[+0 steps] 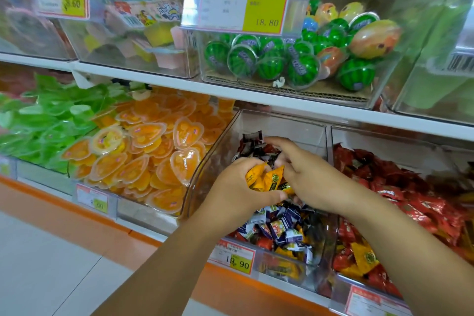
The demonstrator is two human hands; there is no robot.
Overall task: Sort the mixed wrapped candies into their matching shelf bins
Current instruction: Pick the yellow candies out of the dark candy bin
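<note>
Both hands work over the clear mixed-candy bin (pixel 282 120) on the lower shelf, which serves as the landmark here. The left hand (pixel 238 187) is curled shut around a small bunch of yellow wrapped candies (pixel 266 178), held above the middle of that bin; the bunch lies roughly crosswise, its twisted wrapper ends fanning out to the right from between thumb and fingers, toward the other hand. The left forearm rises from the lower left at a steep slant, wrist bent slightly inward. The right hand (pixel 307 174) hovers just right of the bunch, palm down, fingers loosely spread and bent, their tips reaching toward the back of the bin near dark-wrapped sweets; whether it pinches anything I cannot tell. Its forearm comes in from the lower right. Below the hands the bin holds a jumble of purple, white, yellow and red candies (pixel 279 231). Right of it is a bin of red wrapped candies (pixel 400 187); left of it, orange heart-shaped jelly cups (pixel 154 151). A price tag (pixel 234 255) hangs on the bin's front.
</note>
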